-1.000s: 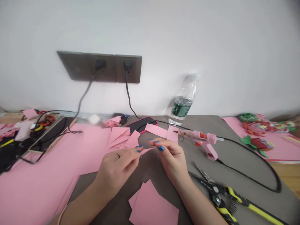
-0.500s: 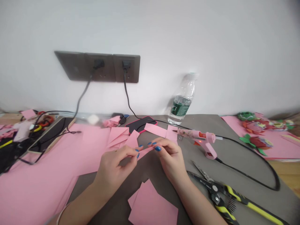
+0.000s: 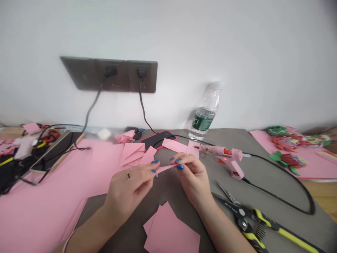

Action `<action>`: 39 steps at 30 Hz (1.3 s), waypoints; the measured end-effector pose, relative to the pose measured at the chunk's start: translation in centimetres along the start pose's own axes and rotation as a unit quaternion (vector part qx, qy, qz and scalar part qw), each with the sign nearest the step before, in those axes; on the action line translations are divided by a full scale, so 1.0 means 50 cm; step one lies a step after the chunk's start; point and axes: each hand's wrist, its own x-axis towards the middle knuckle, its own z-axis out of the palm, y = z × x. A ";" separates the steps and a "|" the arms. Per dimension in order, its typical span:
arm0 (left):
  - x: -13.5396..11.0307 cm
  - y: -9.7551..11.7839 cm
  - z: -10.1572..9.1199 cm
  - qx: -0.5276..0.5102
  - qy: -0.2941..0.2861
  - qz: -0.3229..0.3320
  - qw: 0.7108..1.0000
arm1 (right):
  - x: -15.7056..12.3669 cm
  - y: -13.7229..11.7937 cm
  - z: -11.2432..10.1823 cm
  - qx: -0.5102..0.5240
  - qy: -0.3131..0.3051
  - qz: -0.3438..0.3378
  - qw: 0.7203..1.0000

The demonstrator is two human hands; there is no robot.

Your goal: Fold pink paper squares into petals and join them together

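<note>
Folded pink paper (image 3: 166, 169) held between left hand (image 3: 130, 188) and right hand (image 3: 194, 177)

The two hands are near each other with a narrow gap, which the folded pink paper bridges above the grey tabletop (image 3: 210, 225). The left hand's fingertips clamp its near-left end; the right hand pinches the other end between thumb and fingers. Between the forearms, closer to the wearer, lies a small stack of pink squares (image 3: 172, 232). Just beyond the left hand sit folded pink pieces (image 3: 133, 153), with a phone (image 3: 150, 141) behind them. To the right of the right hand rests a pink glue gun (image 3: 235, 168), its nozzle pointing left; nearer, beside the right forearm, lies a black-and-yellow hand tool (image 3: 242, 213), its jaws apart. A water bottle (image 3: 203, 119) stands beyond the right hand, while large pink sheets (image 3: 52, 196) spread left of the left hand
</note>
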 end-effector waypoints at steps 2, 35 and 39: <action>-0.002 -0.005 -0.005 0.017 0.004 0.033 0.999 | 0.001 0.001 -0.002 -0.002 0.014 0.001 1.000; 0.003 -0.008 0.024 -0.345 -0.072 -0.369 0.860 | -0.014 -0.010 0.026 -0.081 -0.080 0.097 0.989; -0.002 -0.011 0.021 -0.390 -0.007 -0.395 0.832 | -0.010 -0.007 0.014 -0.140 -0.066 0.091 0.984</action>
